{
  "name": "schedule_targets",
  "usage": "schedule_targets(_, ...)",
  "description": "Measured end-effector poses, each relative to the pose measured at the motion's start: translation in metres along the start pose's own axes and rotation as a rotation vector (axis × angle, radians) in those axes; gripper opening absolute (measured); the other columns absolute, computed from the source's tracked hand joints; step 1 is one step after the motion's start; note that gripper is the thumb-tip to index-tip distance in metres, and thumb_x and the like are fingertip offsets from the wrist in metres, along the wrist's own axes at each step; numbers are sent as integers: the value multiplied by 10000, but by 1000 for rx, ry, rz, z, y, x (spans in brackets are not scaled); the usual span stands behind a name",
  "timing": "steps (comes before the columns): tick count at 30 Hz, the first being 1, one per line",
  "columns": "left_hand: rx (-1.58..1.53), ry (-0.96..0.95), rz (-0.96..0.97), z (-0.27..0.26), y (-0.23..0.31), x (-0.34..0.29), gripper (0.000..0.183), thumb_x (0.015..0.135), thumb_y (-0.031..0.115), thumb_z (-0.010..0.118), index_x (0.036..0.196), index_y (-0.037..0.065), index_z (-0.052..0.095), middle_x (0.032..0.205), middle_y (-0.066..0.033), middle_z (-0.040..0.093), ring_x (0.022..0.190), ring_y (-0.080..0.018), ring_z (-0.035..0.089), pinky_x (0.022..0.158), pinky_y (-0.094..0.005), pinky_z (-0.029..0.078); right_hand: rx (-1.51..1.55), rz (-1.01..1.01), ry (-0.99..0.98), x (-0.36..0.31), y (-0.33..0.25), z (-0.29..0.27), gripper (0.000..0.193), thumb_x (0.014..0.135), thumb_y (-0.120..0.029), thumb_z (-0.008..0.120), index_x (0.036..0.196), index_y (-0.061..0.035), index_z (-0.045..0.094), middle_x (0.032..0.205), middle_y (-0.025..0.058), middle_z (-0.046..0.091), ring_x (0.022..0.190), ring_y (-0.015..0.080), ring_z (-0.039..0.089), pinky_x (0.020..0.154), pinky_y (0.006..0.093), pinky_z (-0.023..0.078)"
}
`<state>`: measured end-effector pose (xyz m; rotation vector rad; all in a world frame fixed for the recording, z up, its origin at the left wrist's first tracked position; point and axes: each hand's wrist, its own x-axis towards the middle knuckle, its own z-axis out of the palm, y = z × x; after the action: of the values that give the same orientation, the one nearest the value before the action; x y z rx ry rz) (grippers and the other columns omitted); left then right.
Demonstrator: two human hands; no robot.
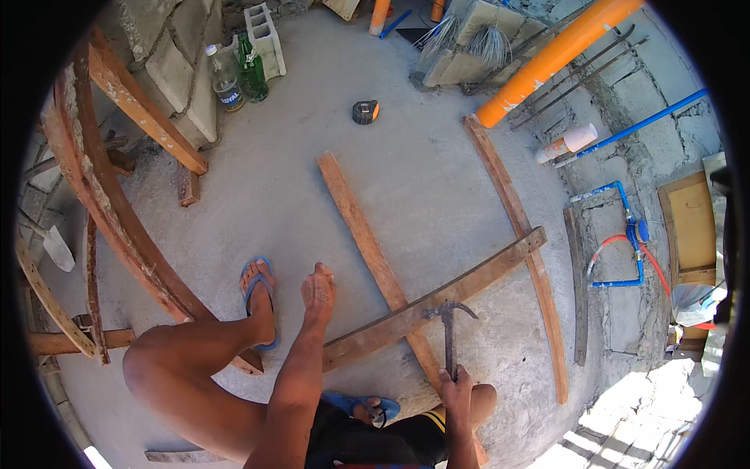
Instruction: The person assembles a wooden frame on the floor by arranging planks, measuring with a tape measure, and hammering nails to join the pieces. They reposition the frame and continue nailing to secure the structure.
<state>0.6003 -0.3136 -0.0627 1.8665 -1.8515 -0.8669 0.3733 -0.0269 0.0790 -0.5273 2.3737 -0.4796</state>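
My right hand (456,389) grips a claw hammer (451,340) by the lower end of its handle. The hammer's head is over a wooden crosspiece (492,270), which lies slantwise across two longer planks. One is the middle plank (359,223), passing under the crosspiece near the hammer; the other is the right plank (500,184), crossed near the crosspiece's far end. My left hand (319,291) is closed in a fist above the floor, left of the middle plank. Whatever it holds, if anything, is hidden by the fingers.
A tape measure (365,112) lies on the concrete floor ahead. Two bottles (251,72) stand by a hollow block (264,41) at the far left. Heavy timbers (117,211) lean along the left. An orange pipe (555,62) and blue piping (629,199) are at the right wall.
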Motion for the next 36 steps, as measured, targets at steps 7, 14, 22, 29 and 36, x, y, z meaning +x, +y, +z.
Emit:
schedule_targets(7, -167, 48, 205, 22, -26, 21, 199, 795, -145, 671, 924, -30, 572, 708, -168, 643, 605, -277, 619, 604, -422, 501, 129, 98, 22, 13, 17, 16, 361, 880, -300, 698, 1005, 33, 637, 818, 265, 665, 820, 433, 668, 746, 470, 503)
schedule_targets(14, -288, -216, 149, 62, 4, -19, 165, 782, -135, 704, 906, -28, 682, 905, -178, 733, 834, -282, 729, 737, -383, 580, 70, 6, -13, 11, 6, 7, 337, 896, -284, 678, 1007, 32, 638, 814, 260, 677, 809, 418, 694, 734, 483, 513)
schedule_targets(22, 583, -462, 670, 56, 42, -26, 309, 763, -28, 698, 1065, 41, 694, 1033, -195, 718, 1041, -401, 672, 885, -450, 565, -258, -118, 77, -21, -23, 12, 411, 897, -313, 687, 1162, -15, 586, 895, 305, 689, 896, 498, 672, 775, 570, 513)
schedule_targets(29, -114, -397, 434, 83, 16, -35, 458, 762, -96, 714, 1193, 6, 597, 893, -180, 726, 814, -330, 714, 760, -399, 580, -187, -130, 104, -21, -23, 21, 423, 889, -312, 696, 1185, -36, 577, 928, 304, 695, 905, 515, 663, 811, 585, 509)
schedule_targets(36, -615, -101, 62, 63, 73, -42, 377, 832, -52, 735, 1178, 35, 614, 897, -157, 726, 820, -301, 717, 724, -363, 573, -106, -129, 85, -17, -10, 31, 442, 882, -312, 705, 1187, -14, 587, 930, 313, 689, 933, 524, 654, 820, 562, 513)
